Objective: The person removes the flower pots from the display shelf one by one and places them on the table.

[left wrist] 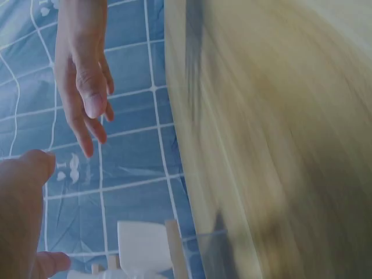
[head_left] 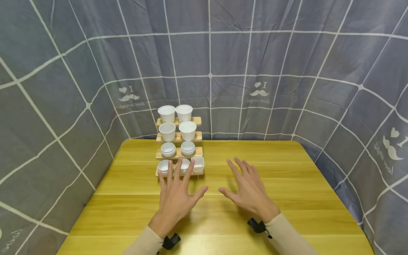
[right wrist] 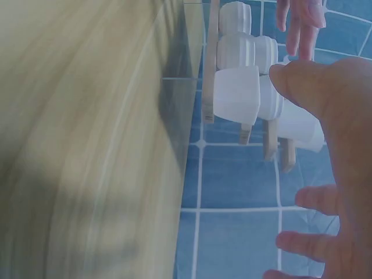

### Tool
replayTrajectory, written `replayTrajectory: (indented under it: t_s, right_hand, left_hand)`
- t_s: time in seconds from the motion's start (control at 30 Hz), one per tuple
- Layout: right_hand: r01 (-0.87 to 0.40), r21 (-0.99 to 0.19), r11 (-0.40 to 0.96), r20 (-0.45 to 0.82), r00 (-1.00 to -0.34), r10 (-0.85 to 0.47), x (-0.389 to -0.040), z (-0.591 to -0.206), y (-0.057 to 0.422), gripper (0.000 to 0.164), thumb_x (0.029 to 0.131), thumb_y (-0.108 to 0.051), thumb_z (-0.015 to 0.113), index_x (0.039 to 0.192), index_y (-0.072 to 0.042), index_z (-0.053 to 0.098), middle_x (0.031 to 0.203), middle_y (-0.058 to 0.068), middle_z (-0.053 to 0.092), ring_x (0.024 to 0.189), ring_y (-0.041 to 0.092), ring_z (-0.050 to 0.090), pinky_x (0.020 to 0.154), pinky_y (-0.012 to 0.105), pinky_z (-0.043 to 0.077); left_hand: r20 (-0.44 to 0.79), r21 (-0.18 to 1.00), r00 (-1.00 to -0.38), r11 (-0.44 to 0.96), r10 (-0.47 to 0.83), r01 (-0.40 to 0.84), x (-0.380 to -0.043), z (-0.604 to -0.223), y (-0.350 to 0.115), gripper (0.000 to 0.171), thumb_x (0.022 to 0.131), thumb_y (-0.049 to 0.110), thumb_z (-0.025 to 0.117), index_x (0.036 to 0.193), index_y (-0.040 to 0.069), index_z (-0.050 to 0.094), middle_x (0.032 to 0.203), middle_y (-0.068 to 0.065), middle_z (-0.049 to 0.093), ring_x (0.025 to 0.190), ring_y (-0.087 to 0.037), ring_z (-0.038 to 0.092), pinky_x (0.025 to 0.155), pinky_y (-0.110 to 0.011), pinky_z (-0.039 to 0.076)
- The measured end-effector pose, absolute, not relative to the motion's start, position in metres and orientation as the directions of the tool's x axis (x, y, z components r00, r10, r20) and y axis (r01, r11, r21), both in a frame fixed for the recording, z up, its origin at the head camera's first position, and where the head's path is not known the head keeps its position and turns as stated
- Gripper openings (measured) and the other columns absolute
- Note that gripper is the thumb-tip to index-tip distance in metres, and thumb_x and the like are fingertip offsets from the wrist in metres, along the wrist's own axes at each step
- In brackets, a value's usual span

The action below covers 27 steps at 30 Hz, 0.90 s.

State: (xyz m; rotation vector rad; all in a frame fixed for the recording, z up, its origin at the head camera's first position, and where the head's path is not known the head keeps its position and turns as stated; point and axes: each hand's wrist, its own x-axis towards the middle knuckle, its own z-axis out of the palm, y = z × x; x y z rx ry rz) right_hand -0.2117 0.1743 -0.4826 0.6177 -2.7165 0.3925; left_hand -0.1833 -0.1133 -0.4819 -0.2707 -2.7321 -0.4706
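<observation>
The wooden rack [right wrist: 208,107] carries round white cups [right wrist: 236,52] and, at the end of its board nearest the counter [right wrist: 87,145], a squarish white cup [right wrist: 236,96]. In front of the rack is the right hand [right wrist: 349,151], thumb overlapping the view of the cups, fingers spread apart; the left hand [right wrist: 307,26] shows partly above the rack's cups, and behind the rack hangs a blue, white-lined curtain [right wrist: 238,180].

Grey gridded curtain [head_left: 229,55]: back-left print [head_left: 129,97] and back-right print [head_left: 259,92] each read, mirrored, "I", heart, moustache, "love simple". Right-side print [head_left: 391,150] repeats it, script partly lost. Lower-left script fragment [head_left: 14,236] hard to read. Right wrist view: wooden strip end [right wrist: 209,118] bears tiny illegible marks.
</observation>
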Motion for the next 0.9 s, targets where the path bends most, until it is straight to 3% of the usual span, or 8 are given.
replayTrajectory:
  t_s: [0.37,0.6,0.9]
  right_hand:
    - [-0.499,-0.205,0.842,0.361,-0.838,-0.409,-0.231,-0.482,0.156,0.105,0.101,-0.072,0.080,0.182,-0.017,0.043,0.179,0.022,0.051,0.163,0.052,0.054,0.136,0.074,0.043]
    - [-0.501,-0.239,0.832,0.337,-0.846,-0.413,-0.241,-0.484,0.144,0.102,0.102,-0.072,0.078,0.181,-0.017,0.045,0.179,0.020,0.052,0.162,0.049,0.055,0.135,0.069,0.047]
    - [-0.508,-0.313,0.802,0.308,-0.853,-0.420,-0.254,-0.489,0.128,0.098,0.104,-0.067,0.080,0.179,-0.015,0.046,0.177,0.017,0.056,0.163,0.043,0.055,0.136,0.066,0.047]
  left_hand:
    - [0.386,0.320,-0.921,0.928,0.054,0.188,-0.194,-0.477,-0.143,0.104,0.101,0.080,0.073,0.184,0.029,0.038,0.194,-0.020,0.025,0.178,-0.060,0.022,0.135,-0.096,0.014]
    - [0.367,0.384,-0.930,0.912,-0.006,0.146,-0.202,-0.475,-0.167,0.107,0.101,0.076,0.075,0.186,0.027,0.033,0.195,-0.021,0.018,0.179,-0.059,0.018,0.137,-0.094,0.009]
    - [0.345,0.436,-0.937,0.893,-0.050,0.113,-0.212,-0.479,-0.191,0.114,0.102,0.072,0.078,0.189,0.021,0.024,0.194,-0.024,0.020,0.177,-0.059,0.023,0.138,-0.092,0.012]
